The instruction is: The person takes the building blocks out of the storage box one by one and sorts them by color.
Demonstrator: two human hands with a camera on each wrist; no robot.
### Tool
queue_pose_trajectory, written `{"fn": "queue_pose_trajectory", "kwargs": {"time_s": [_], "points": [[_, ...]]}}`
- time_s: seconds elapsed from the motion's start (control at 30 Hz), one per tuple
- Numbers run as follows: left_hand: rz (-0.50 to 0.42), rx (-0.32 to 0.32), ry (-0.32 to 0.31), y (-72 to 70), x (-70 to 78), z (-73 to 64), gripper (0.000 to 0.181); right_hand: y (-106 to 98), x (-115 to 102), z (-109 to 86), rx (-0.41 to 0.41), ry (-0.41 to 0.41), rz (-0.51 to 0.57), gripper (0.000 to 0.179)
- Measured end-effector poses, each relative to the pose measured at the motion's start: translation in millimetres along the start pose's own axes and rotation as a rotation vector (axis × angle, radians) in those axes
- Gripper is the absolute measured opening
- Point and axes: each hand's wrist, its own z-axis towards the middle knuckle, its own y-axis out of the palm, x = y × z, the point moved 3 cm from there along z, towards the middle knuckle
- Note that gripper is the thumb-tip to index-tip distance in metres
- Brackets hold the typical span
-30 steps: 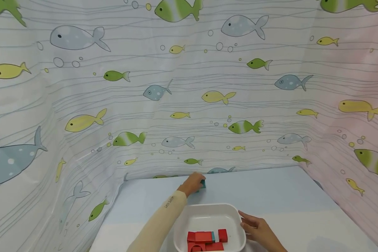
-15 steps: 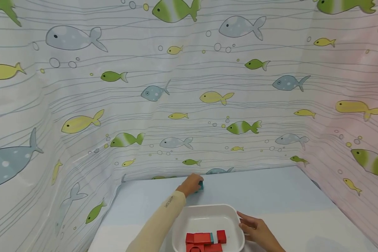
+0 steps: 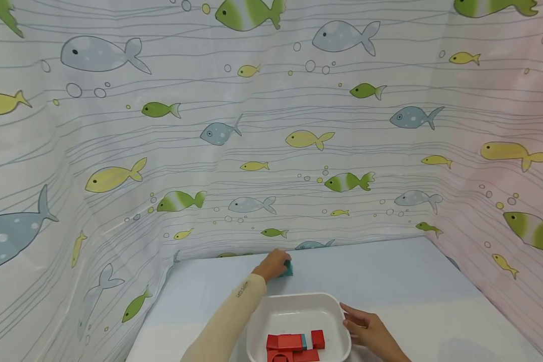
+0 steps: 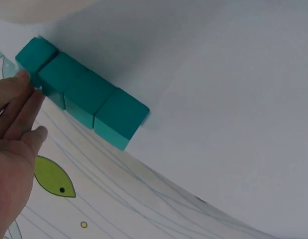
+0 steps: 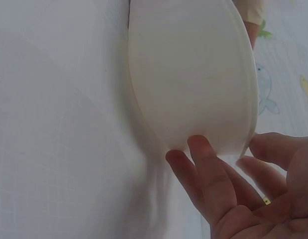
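Note:
A row of several teal blocks (image 4: 89, 89) lies on the table near its far edge. My left hand (image 3: 273, 265) is at one end of the row. In the left wrist view its fairly straight fingers (image 4: 17, 85) touch the end block, while the head view shows the hand hiding most of the row. Nearer to me stands a white plastic tub (image 3: 298, 304) with red blocks (image 3: 290, 342) inside, along with a teal-and-white piece (image 3: 306, 342). My right hand (image 3: 372, 329) rests its fingertips against the tub's right outer wall, as the right wrist view confirms.
The pale table (image 3: 416, 281) reaches back to a white curtain (image 3: 289, 110) printed with fish, which hangs on the far side and both sides. My left forearm in a beige sleeve (image 3: 228, 319) passes over the tub's left rim.
The left hand stays by the teal blocks; the part of them that shows beside it shifts slightly. The right hand keeps its place at the tub. The head view drifts slightly.

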Motion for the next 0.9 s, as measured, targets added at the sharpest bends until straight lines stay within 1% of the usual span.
{"fn": "queue_pose_trajectory", "kwargs": {"time_s": [0.2,0.3,0.43,0.53,0.7,0.77,0.83,0.9], "points": [[-0.010,-0.013,-0.026,0.3,-0.1,3.6,0.032,-1,-3,0.0,0.008,-0.004,-0.005,0.062],[-0.003,-0.009,0.004,0.7,3.5,3.4,0.033,0,-3,-0.4,0.018,-0.004,-0.012,0.063],[0.045,-0.007,0.042,3.8,6.8,3.8,0.032,2,-3,-1.3,0.019,-0.009,-0.013,0.063],[0.071,-0.006,0.025,4.6,7.0,4.3,0.027,3,-3,-2.2,0.024,-0.006,-0.025,0.063],[0.088,0.002,-0.004,0.3,8.1,3.4,0.016,3,-5,-2.4,0.025,-0.003,-0.027,0.063],[0.106,0.007,0.007,-0.8,9.3,2.2,0.017,2,-5,-2.0,0.015,-0.006,-0.011,0.062],[0.103,0.010,0.023,-1.7,11.0,0.0,0.019,2,-5,-1.7,0.003,-0.009,0.004,0.061],[0.102,0.024,0.062,-2.3,12.6,-2.1,0.022,2,-4,-1.6,-0.006,-0.006,0.019,0.060]]}}
